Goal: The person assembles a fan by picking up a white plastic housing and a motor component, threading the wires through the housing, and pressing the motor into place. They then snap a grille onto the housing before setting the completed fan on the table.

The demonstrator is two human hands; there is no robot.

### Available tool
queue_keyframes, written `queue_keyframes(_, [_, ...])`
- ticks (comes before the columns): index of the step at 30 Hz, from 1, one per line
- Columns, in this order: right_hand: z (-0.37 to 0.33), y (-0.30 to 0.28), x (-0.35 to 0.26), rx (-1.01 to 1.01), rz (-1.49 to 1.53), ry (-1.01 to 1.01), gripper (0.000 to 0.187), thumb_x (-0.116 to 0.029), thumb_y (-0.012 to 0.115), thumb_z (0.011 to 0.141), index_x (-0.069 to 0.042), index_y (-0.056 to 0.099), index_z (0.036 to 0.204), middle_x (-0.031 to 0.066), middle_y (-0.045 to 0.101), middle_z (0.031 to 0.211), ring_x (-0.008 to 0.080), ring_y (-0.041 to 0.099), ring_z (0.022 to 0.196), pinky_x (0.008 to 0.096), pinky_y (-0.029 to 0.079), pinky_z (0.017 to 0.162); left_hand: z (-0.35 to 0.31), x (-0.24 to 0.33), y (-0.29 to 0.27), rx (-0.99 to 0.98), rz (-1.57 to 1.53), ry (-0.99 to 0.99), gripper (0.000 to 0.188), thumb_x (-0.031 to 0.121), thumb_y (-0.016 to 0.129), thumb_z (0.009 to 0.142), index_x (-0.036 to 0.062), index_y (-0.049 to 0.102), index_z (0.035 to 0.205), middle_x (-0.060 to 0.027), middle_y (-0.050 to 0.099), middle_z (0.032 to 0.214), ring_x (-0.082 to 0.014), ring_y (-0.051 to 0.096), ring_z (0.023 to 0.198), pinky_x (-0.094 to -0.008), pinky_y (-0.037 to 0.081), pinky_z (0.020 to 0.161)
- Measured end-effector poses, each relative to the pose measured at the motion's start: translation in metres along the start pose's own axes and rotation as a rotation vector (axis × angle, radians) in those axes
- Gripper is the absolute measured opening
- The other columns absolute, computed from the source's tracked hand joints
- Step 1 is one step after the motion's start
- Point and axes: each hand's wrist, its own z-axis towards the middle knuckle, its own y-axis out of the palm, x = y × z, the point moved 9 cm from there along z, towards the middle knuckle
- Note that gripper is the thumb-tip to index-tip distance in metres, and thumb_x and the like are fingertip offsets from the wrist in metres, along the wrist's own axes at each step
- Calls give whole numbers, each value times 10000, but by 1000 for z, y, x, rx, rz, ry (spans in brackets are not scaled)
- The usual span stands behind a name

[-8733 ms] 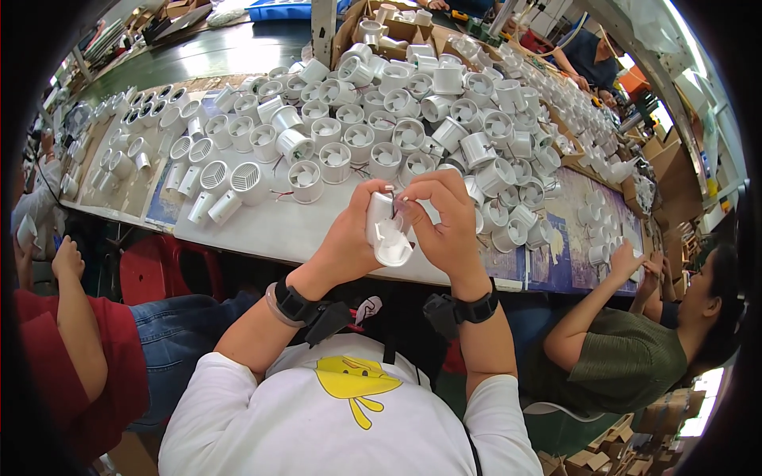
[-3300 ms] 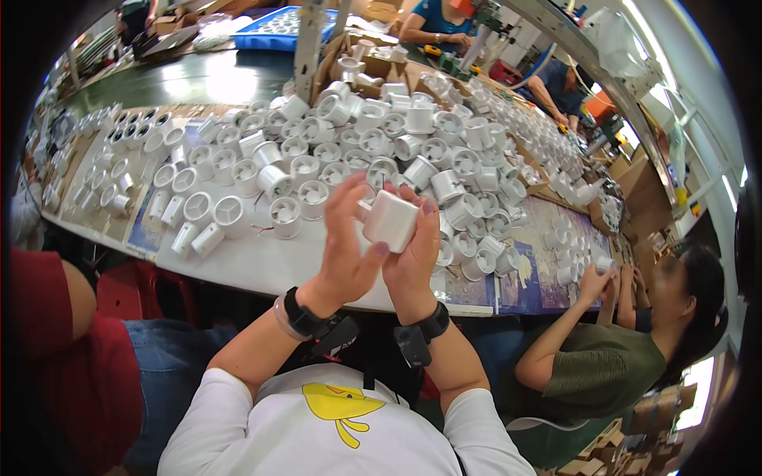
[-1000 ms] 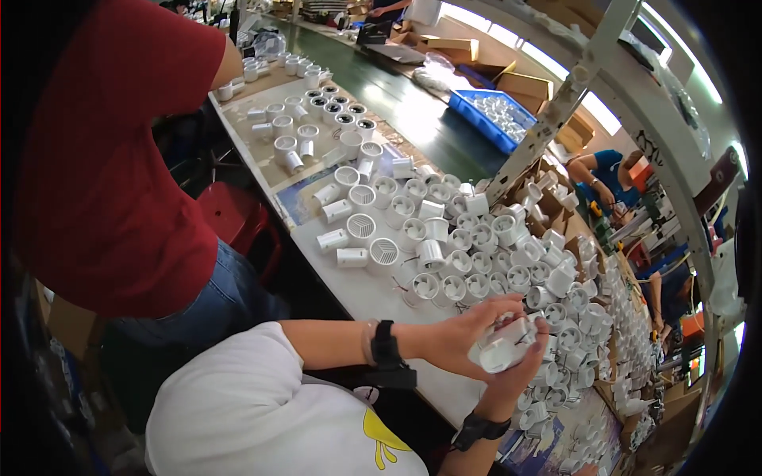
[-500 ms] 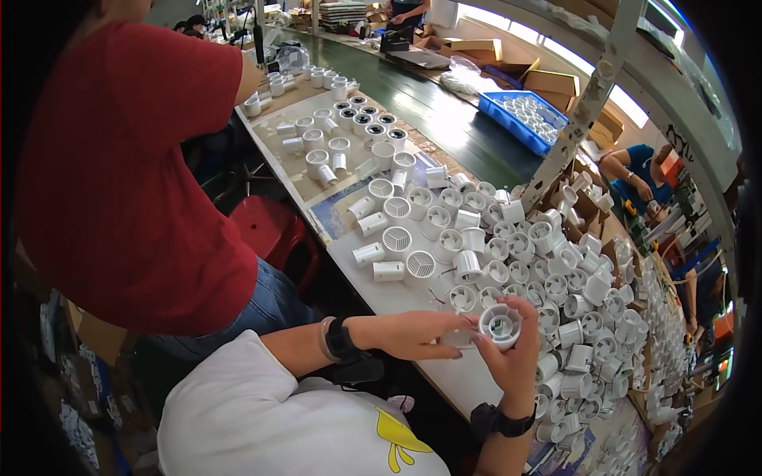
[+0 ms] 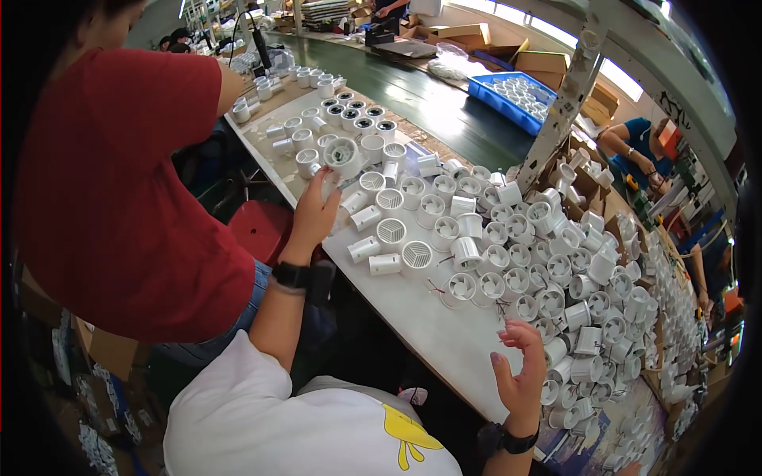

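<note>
Head view: outstretched left hand (image 5: 316,208) holds fitting (image 5: 342,158).

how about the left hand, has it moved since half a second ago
Yes: the left hand went up and left in the picture, from below the grilled white fittings to left of them.

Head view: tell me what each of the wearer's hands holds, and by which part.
The left hand holds a white round housing, apparently by the side piece below its round end; the grip is partly hidden. The right hand holds nothing.
</note>
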Motion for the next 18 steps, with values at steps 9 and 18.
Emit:
queue_keyframes(9, [-20,-9,9,9,15,73,390,32,688,738,-10,549,1100,164,592,1146,223,603,915,308,475,798,22,-80,15,-66,269,-159,512,230,595,851,-30,493,1279,-293,571,1208,-409,547,1144,-419,448,949])
queue_keyframes(18, [-17,-2,1,-39,10,57,392,61,633,761,-7,544,1137,137,595,1148,205,616,926,305,480,836,20,-89,7,-9,478,-85,472,188,604,819,-7,521,1241,-254,599,1139,-418,555,1095,-443,445,936])
